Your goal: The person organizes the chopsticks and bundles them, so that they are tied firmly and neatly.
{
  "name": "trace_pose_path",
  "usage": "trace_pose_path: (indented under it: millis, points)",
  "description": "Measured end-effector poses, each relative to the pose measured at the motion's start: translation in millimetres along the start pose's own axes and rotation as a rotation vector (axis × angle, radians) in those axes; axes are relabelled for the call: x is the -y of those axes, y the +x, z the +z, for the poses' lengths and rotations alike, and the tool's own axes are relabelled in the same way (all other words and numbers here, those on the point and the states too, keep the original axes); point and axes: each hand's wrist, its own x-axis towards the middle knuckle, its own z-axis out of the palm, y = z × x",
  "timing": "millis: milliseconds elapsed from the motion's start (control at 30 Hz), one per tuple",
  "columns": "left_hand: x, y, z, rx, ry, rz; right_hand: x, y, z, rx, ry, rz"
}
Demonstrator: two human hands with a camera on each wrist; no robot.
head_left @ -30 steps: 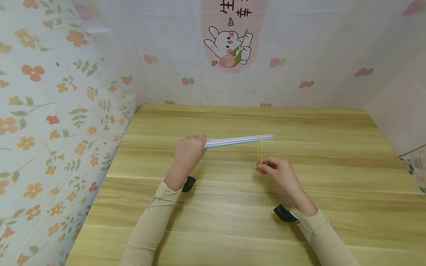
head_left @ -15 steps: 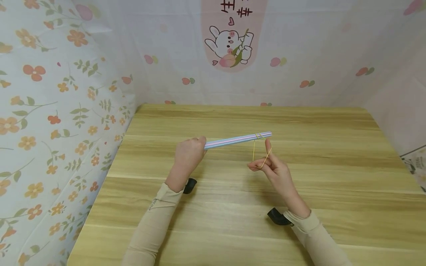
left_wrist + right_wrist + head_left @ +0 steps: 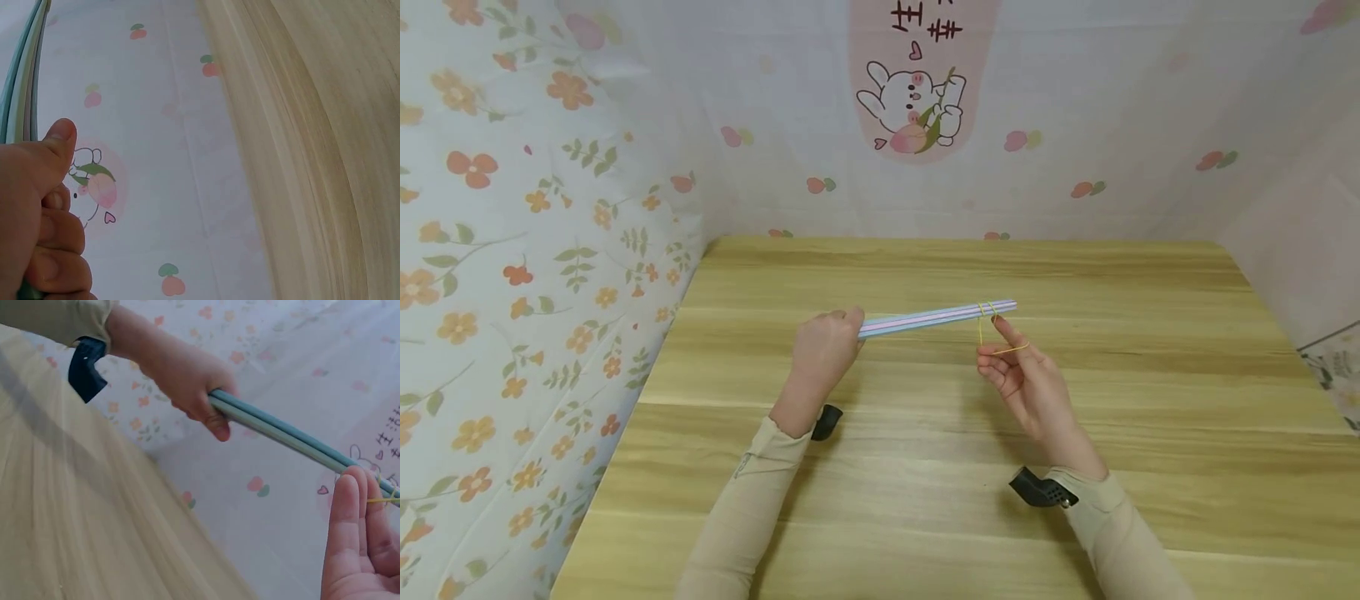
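My left hand [image 3: 825, 350] grips one end of a bundle of long, thin pink and blue sticks [image 3: 917, 319], held level above the table. Thumb and curled fingers show round it in the left wrist view. A yellow rubber band [image 3: 982, 333] is wound near the bundle's right end, and a loop of it hangs stretched below. My right hand [image 3: 1033, 379] holds this loop on its fingers, with one fingertip close under the sticks. In the right wrist view the fingers [image 3: 347, 512] look nearly straight beside the bundle, and the band passes behind them.
A wooden table [image 3: 880, 500] lies below both hands. Behind it hangs a white printed cloth [image 3: 1075, 108], and a floral cloth [image 3: 512, 333] covers the left side. Black wrist mounts [image 3: 1037, 487] sit at both sleeves.
My right hand first drew the band down, then spread a finger up into the loop. The loop is now shorter and nearer the sticks. My left hand hardly moved.
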Motion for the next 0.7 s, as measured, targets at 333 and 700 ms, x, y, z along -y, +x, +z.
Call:
trace_pose_path:
  millis: [333, 700]
  points:
    - [1.8, -1.6, -3.7, 0.0, 0.002, 0.063, 18.7, 12.6, -9.9, 0.03, -0.024, 0.041]
    - [5.1, -2.5, -7.1, 0.02, -0.057, 0.154, 33.2, 16.1, -5.6, -0.028, -0.359, 0.17]
